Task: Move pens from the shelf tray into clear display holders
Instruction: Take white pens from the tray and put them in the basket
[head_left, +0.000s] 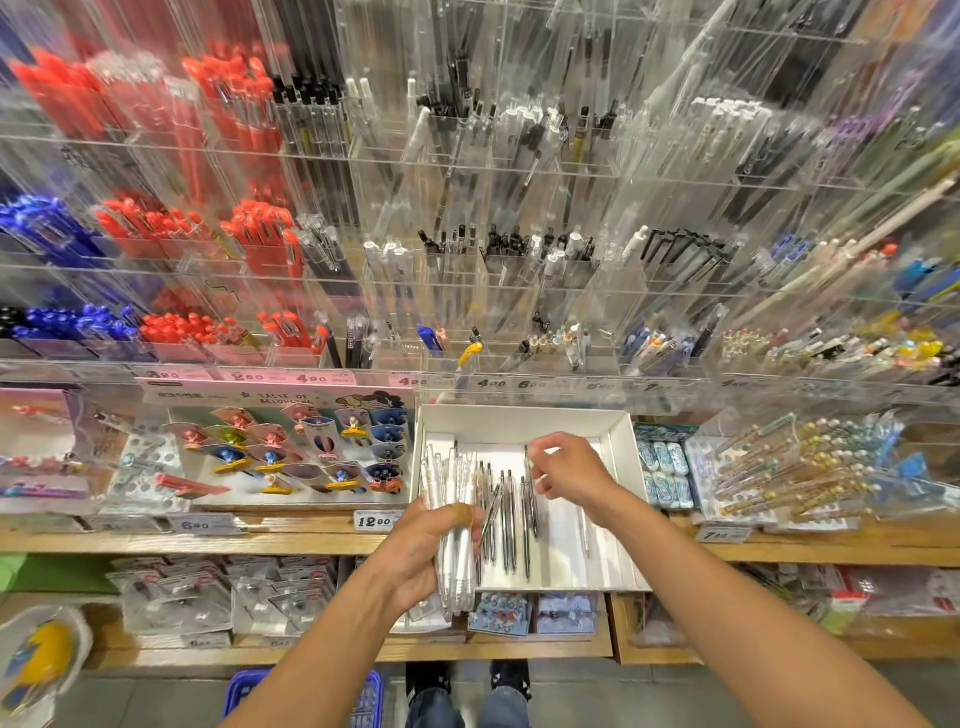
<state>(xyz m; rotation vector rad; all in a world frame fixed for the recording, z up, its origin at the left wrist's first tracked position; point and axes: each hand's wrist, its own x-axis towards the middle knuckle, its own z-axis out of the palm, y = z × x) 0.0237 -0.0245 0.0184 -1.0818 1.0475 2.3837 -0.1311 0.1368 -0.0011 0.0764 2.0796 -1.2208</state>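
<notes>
Head view: left hand (423, 551) around pen bundle (457, 530).

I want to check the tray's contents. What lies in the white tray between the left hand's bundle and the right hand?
In the head view, loose dark-tipped pens lie on the white tray floor between the left hand with its bundle of clear pens and the right hand.
</notes>
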